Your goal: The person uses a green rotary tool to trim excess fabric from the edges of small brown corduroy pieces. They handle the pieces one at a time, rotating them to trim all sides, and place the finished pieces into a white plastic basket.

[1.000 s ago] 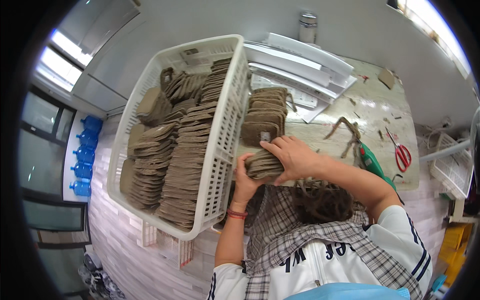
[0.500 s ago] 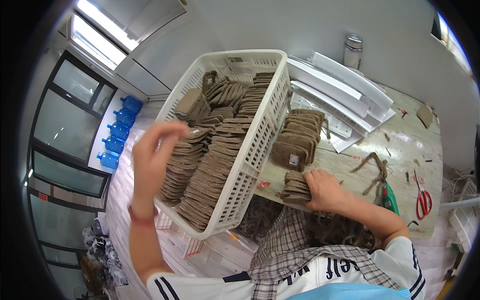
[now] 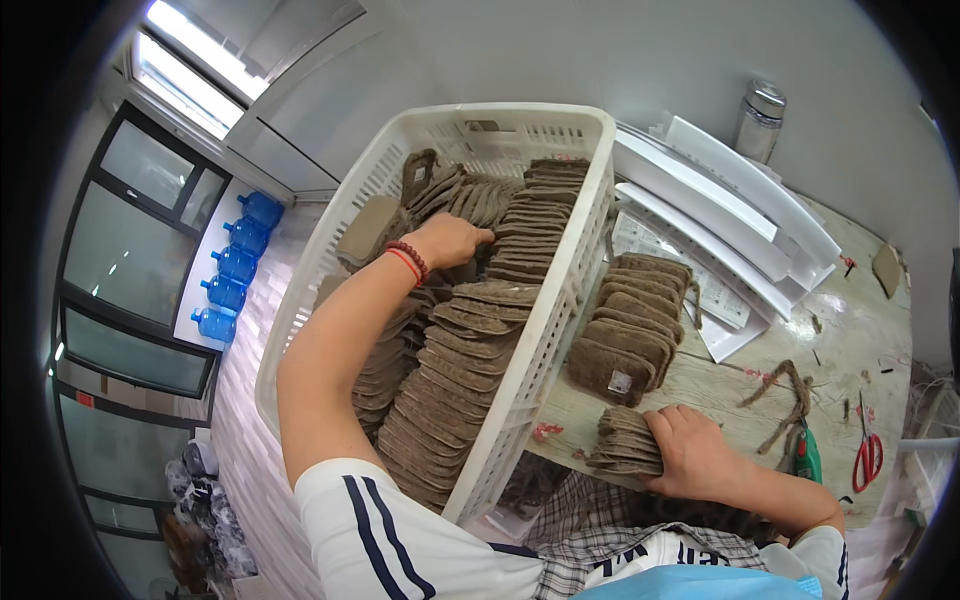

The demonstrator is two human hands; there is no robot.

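A large white plastic basket holds rows of thin brown pads with rounded corners, packed on edge. My left hand reaches down into the basket's middle, between the far pads and the near rows; most of its fingers are hidden there. On the table to the right, my right hand is closed on the end of a small stack of brown pads at the near edge. Just beyond that stack, another row of brown pads leans together, a small white label on its front piece.
White trays or panels and a steel flask stand at the table's back. Red-handled scissors, a green-handled tool and brown strips lie right. Blue water bottles line the far left.
My left hand has moved from above the basket's left side down into its middle. My right hand stays on the small stack. The whole view has shifted slightly.
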